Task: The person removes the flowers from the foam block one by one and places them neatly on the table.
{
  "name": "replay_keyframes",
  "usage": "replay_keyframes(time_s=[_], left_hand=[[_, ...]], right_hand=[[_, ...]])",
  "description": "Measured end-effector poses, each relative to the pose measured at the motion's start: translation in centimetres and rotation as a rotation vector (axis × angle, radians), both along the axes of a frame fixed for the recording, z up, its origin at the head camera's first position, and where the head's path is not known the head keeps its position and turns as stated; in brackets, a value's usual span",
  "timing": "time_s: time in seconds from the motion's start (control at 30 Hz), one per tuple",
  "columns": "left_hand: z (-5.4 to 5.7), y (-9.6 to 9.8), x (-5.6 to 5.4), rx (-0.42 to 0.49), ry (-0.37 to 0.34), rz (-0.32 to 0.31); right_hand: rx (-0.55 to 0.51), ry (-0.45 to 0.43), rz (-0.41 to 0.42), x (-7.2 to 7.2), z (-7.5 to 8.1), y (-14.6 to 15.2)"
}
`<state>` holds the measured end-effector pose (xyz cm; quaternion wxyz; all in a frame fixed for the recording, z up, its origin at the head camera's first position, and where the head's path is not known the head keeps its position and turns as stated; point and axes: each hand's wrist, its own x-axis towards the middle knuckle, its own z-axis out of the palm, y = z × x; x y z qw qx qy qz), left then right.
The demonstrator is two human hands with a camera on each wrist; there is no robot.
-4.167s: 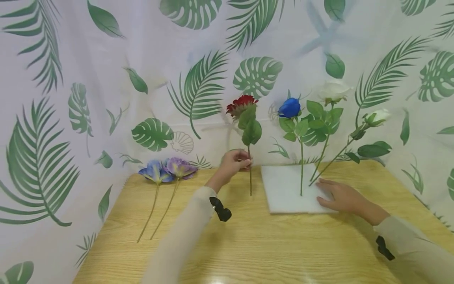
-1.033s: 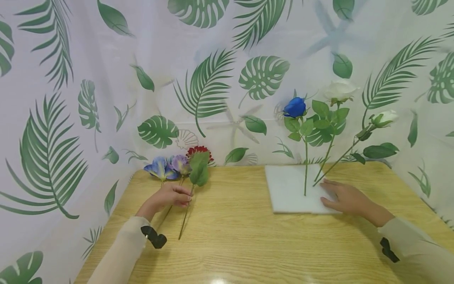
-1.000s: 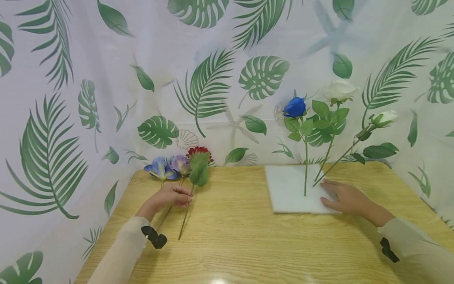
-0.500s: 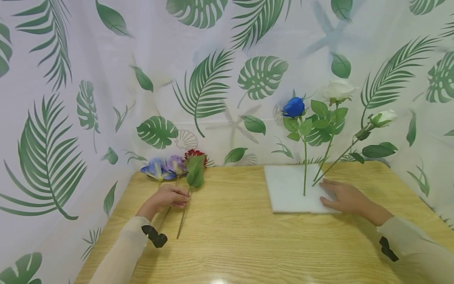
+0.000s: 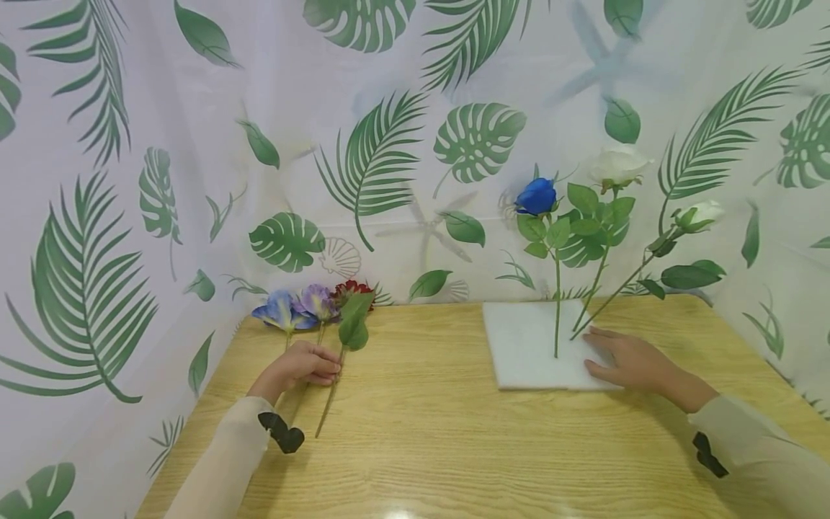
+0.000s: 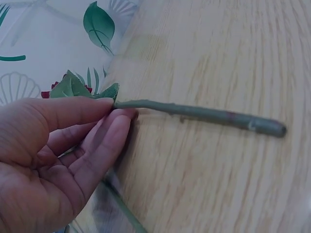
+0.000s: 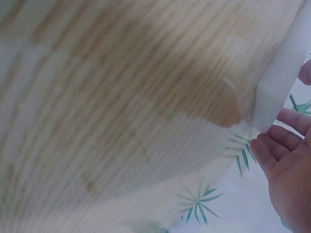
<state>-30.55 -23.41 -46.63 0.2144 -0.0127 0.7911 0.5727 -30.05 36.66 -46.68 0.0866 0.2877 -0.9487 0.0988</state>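
My left hand (image 5: 305, 366) pinches the stem of a red flower (image 5: 354, 290) with green leaves, at the table's left side. In the left wrist view, thumb and fingertips grip the stem (image 6: 209, 114), whose cut end points away from the palm. Just left of it lie a blue flower (image 5: 282, 310) and a purple flower (image 5: 318, 301), their stems partly behind the hand. My right hand (image 5: 632, 364) rests, fingers extended, on the right edge of a white foam board (image 5: 519, 360). From this board rise a blue rose (image 5: 537, 196), a white rose (image 5: 616, 167) and a leaning white rosebud (image 5: 697, 216).
The wooden table (image 5: 428, 447) runs up to a leaf-printed curtain (image 5: 389, 72) at the back and sides. The leaning rosebud's stem and leaves (image 5: 691, 275) reach out over the table's back right, past the board.
My left hand has carried the red flower from beside the board to the left. Over the last second it sank lower, closer to the purple flower. The right hand stays on the board.
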Motion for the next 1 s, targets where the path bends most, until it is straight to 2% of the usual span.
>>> replay_keyframes(time_s=[0.33, 0.63, 1.0], left_hand=[[0.33, -0.08, -0.11, -0.044, -0.018, 0.008], [0.71, 0.04, -0.17, -0.130, -0.037, 0.008], [0.57, -0.26, -0.10, -0.154, -0.028, -0.045]], right_hand=[[0.002, 0.000, 0.007, -0.59, -0.26, 0.31], [0.010, -0.012, 0.005, -0.37, 0.25, 0.16], [0.028, -0.026, 0.001, -0.34, 0.00, 0.12]])
